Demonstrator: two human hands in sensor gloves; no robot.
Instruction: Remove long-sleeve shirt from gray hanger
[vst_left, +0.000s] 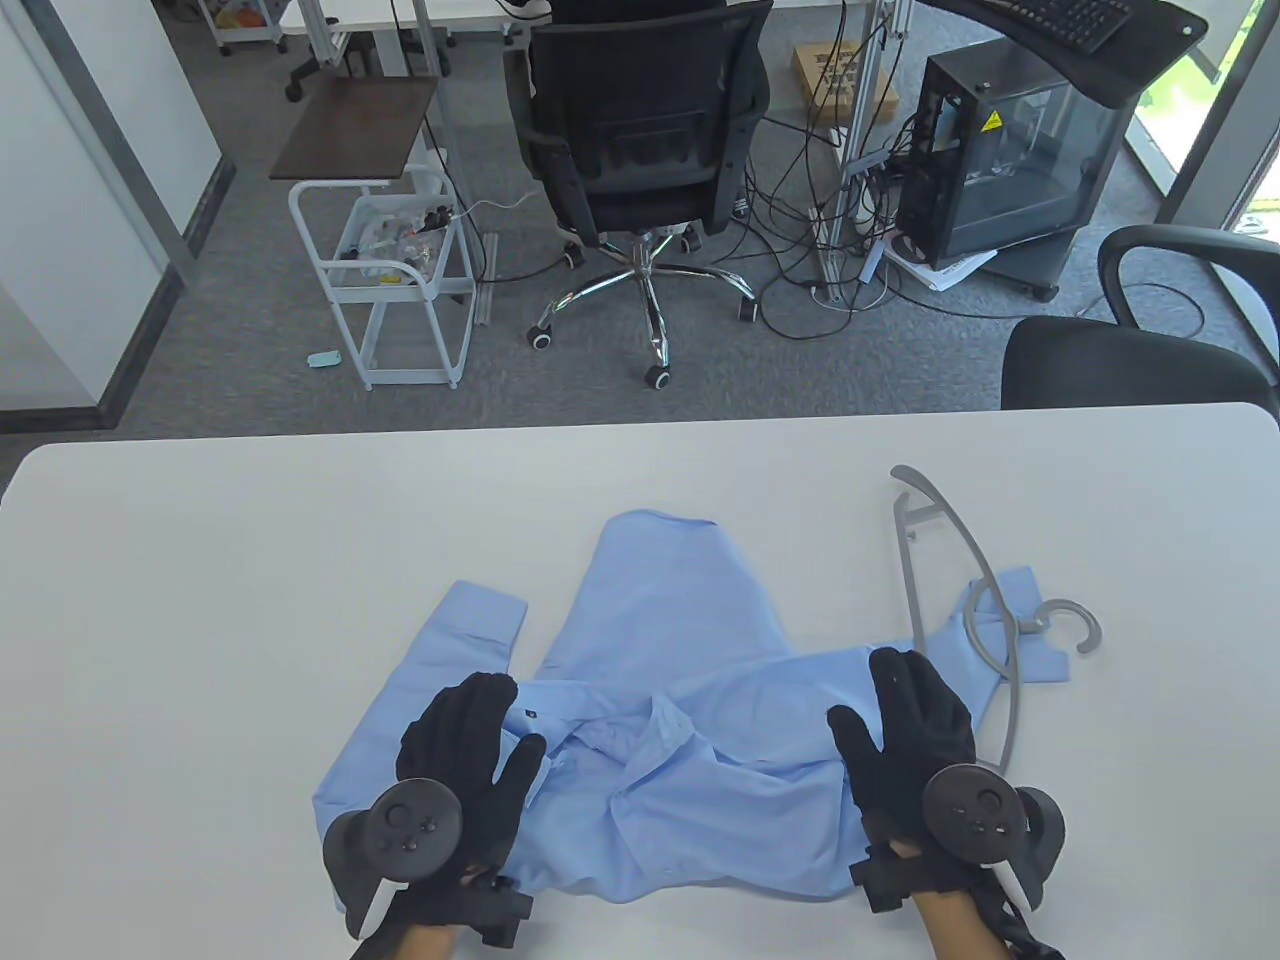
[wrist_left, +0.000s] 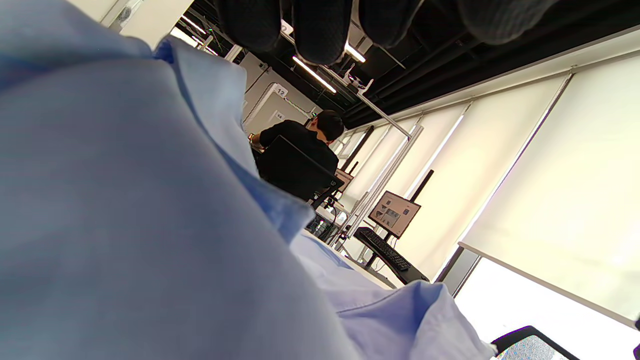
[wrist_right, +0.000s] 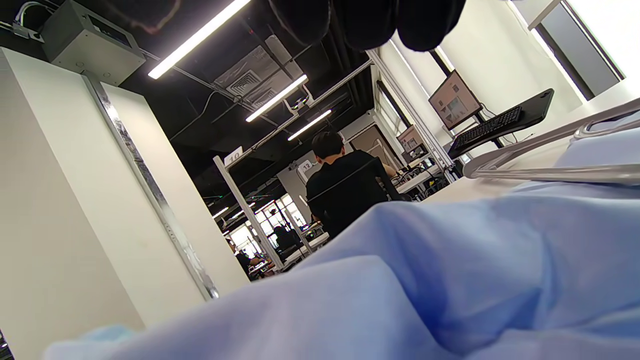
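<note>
Both gloved hands are seen lowest in the table view, laid flat on the long-sleeve shirt (vst_left: 680, 720). That light blue shirt is spread rumpled on the white bench (vst_left: 200, 600), collar toward the person, one sleeve folded back on the left and the other cuff reaching out to the right. The gray hanger (vst_left: 965, 590) lies on the bench just beside the shirt's right side, its hook and lower arm resting over that right cuff, its upper arm on bare bench. It is judged to be already free of the garment, so the removal appears done or nearly so; the flat palms are probably placed to settle or smooth the cloth.

The left hand (vst_left: 470, 760) is seen with its grip open, fingers extended and resting on the shirt's left shoulder area; nothing is pinched. The right hand (vst_left: 915, 745) is likewise opened out, fingers spread and pressed on the shirt's right side, near the hanger but apart from it. In both wrist views only dark fingertips are shown at the top edge above blue fabric, and nothing is enclosed by them.
</note>
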